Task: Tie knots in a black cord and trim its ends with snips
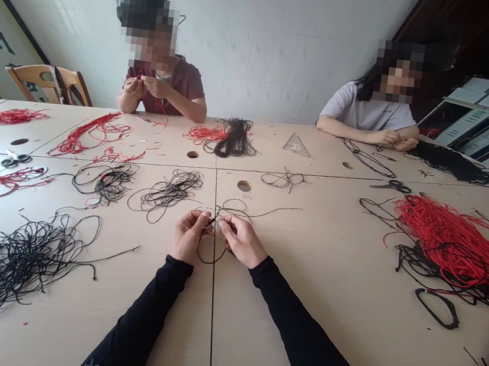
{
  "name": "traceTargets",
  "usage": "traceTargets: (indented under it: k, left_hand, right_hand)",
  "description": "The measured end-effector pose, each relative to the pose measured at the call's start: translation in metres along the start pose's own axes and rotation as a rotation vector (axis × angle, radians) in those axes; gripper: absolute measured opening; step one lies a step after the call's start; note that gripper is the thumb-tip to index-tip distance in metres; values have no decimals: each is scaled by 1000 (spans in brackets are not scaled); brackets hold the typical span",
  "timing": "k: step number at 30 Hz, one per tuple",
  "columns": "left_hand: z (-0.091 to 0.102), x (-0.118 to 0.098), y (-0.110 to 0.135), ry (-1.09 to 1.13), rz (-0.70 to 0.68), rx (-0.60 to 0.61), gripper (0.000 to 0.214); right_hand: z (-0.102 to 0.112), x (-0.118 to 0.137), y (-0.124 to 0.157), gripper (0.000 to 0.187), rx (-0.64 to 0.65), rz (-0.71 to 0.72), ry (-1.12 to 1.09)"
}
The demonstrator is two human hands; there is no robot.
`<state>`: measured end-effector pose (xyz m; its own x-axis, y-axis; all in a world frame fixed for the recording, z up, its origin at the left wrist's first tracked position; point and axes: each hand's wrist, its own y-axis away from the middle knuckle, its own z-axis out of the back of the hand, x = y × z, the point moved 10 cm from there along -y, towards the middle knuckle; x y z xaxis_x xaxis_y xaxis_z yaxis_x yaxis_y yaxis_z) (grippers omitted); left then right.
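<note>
My left hand (188,235) and my right hand (241,241) meet over the middle of the table, both in black sleeves. Each pinches a thin black cord (208,257) between thumb and fingers, fingertips almost touching. The cord hangs in a loop below my hands and trails away in curls toward the far side. A small tangle of black cord (171,192) lies just beyond my left hand.
A big black cord heap (16,265) lies at near left, a red cord pile (455,244) at right. Scissors (393,186) and a clear triangle ruler (297,145) rest farther off. Two people sit across the light wooden table (326,312), working cords.
</note>
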<state>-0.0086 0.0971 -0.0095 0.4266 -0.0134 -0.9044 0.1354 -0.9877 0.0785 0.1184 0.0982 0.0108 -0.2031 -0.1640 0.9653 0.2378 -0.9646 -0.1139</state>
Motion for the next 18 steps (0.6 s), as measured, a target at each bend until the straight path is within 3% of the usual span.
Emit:
traceTargets:
  k: [13,18]
  left_hand:
    - [3,-1,-2,9,14,0,33]
    - [-11,7,1,-7,123,125,33]
  right_hand:
    - [0,3,1,30,-8,34,107]
    - [6,-6,0,32,-50,5,68]
